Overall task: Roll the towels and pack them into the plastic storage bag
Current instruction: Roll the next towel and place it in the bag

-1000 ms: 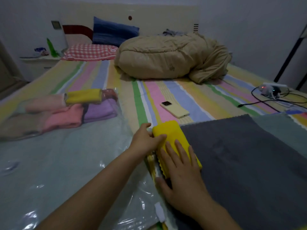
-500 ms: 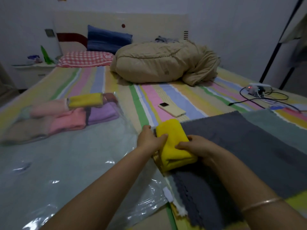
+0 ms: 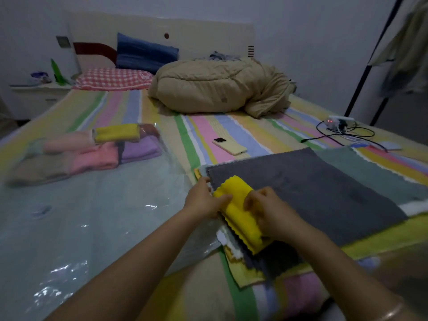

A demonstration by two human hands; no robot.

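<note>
A yellow towel (image 3: 238, 209), half rolled, lies on a stack of flat towels topped by a dark grey towel (image 3: 312, 184). My left hand (image 3: 205, 199) grips the roll's left end, thumb across its top. My right hand (image 3: 269, 210) curls over the roll's right side. The clear plastic storage bag (image 3: 92, 216) is spread flat to the left. Inside its far end sit several rolled towels: a yellow one (image 3: 117, 133), pink ones (image 3: 92, 158) and a purple one (image 3: 140, 149).
A cream phone (image 3: 229, 145) lies on the striped sheet beyond the stack. A beige duvet (image 3: 217, 86) is bunched at the bed's head with pillows (image 3: 113, 78). A power strip with cables (image 3: 339, 123) sits at right. A dark pole (image 3: 375, 56) stands by the wall.
The camera has moved back and up. The yellow towel has loosened and lies longer toward me. My right hand shifted from its side to on top.
</note>
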